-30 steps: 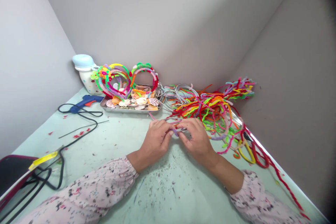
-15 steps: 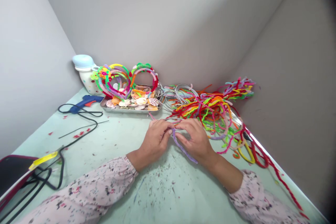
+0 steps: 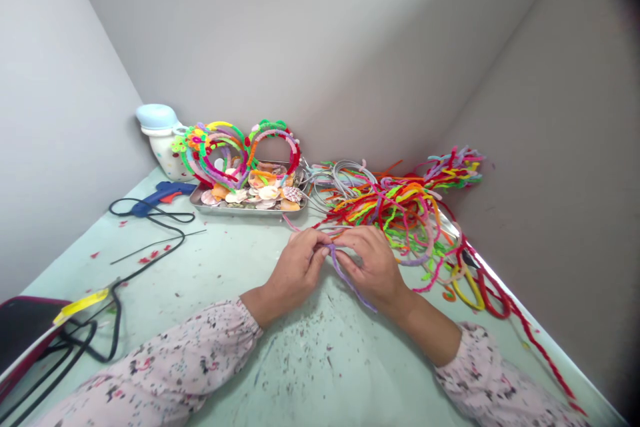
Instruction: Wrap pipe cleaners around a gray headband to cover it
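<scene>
A purple pipe cleaner [image 3: 350,282] hangs in a slight curve from between my fingertips toward the front of the table. My left hand [image 3: 299,263] is closed, thumb and index finger pinching the strand's upper end. Facing it, my right hand [image 3: 376,265] is closed too, with its fingertips on the same spot. Something thin runs between the two hands there, mostly covered by fingers. Just behind my right hand lies a tangled heap of coloured pipe cleaners [image 3: 395,203], with coils of grey wire [image 3: 345,177] at its left.
Behind my hands, a metal tray [image 3: 245,211] holds shells [image 3: 267,193] and pipe-cleaner-wrapped hoops [image 3: 220,127]. A blue glue gun [image 3: 157,197], its black cord and a blue-lidded cup [image 3: 159,137] are left. Scissors with yellow and red handles [image 3: 470,288] lie right. A dark device [image 3: 27,323] sits front left.
Both hands stay almost in place, fingers still on the purple pipe cleaner. The whole view shifts very slightly.
</scene>
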The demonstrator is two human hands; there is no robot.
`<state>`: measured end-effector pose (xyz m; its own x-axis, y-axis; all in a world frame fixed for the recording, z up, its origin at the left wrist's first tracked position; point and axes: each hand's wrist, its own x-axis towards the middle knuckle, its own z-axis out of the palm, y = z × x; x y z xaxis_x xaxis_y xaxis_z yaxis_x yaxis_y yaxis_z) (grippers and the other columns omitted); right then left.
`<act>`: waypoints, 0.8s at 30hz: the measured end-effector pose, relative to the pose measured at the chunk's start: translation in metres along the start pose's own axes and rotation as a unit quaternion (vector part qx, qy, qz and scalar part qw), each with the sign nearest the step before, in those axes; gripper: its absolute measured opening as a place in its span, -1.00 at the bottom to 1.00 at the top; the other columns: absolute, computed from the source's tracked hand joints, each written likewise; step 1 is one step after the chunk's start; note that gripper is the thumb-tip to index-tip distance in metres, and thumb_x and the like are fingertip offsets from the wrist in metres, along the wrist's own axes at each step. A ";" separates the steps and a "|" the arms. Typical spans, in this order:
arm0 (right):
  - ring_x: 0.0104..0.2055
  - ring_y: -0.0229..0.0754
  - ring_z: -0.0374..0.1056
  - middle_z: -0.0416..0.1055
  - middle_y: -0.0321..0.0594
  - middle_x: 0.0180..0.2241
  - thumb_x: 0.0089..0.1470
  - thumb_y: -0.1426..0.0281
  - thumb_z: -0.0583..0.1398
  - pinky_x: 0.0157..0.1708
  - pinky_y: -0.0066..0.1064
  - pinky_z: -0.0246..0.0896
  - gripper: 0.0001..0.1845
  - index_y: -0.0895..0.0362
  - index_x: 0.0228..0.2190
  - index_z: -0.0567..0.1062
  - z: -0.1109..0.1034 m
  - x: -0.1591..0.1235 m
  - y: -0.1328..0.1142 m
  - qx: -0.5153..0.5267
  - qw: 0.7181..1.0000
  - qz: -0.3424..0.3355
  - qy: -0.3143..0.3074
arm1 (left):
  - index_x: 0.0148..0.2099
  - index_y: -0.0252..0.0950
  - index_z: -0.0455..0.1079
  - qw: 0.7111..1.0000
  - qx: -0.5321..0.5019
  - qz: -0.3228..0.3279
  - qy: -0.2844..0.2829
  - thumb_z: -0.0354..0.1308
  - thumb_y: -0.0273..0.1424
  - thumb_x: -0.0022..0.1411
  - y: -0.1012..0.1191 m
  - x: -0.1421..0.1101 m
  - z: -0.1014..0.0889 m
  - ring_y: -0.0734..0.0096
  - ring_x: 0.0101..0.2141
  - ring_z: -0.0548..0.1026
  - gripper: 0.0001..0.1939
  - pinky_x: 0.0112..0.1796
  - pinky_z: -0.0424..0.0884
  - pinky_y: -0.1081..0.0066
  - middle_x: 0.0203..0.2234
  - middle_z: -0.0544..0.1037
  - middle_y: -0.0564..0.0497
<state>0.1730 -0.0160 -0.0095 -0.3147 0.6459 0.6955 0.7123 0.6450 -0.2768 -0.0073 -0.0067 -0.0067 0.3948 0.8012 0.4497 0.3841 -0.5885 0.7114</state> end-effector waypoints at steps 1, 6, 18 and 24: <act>-0.16 -0.11 0.31 0.47 -0.20 -0.24 0.13 0.39 0.19 -0.14 -0.20 0.18 -0.86 0.07 -0.22 0.47 0.000 0.000 0.000 0.000 1.000 -0.001 0.001 | -0.15 -0.28 0.31 1.000 0.002 0.002 0.000 -0.05 -0.46 0.32 0.000 0.000 0.000 0.33 -0.23 0.37 -0.87 -0.15 0.26 0.31 -0.28 0.46 -0.02; -0.17 -0.11 0.31 0.48 -0.20 -0.26 0.13 0.38 0.19 -0.16 -0.21 0.18 -0.89 0.07 -0.25 0.46 0.001 0.000 0.003 -0.001 1.000 -0.004 0.009 | -0.17 -0.27 0.31 1.000 0.015 0.017 0.003 -0.04 -0.48 0.31 0.002 0.001 -0.001 0.33 -0.23 0.38 -0.88 -0.16 0.25 0.31 -0.29 0.46 -0.01; -0.18 -0.11 0.34 0.48 -0.18 -0.28 0.14 0.36 0.17 -0.17 -0.22 0.21 -0.92 0.07 -0.29 0.45 0.002 0.000 0.005 0.014 1.000 -0.006 0.012 | -0.18 -0.27 0.31 0.998 0.043 0.037 0.007 -0.04 -0.49 0.31 0.002 0.002 0.000 0.33 -0.24 0.39 -0.88 -0.15 0.25 0.30 -0.31 0.47 -0.01; -0.17 -0.11 0.33 0.44 -0.19 -0.30 0.13 0.39 0.18 -0.17 -0.22 0.22 -0.95 0.07 -0.30 0.42 -0.003 -0.001 -0.004 0.067 0.997 0.042 -0.011 | -0.17 -0.27 0.32 0.997 0.060 0.054 0.012 -0.03 -0.50 0.29 0.001 0.002 0.001 0.32 -0.24 0.39 -0.87 -0.14 0.25 0.28 -0.31 0.48 -0.02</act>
<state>0.1723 -0.0203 -0.0068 -0.2728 0.7078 0.6516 0.6476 0.6360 -0.4197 -0.0055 -0.0059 -0.0052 0.4188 0.7346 0.5338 0.4377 -0.6784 0.5900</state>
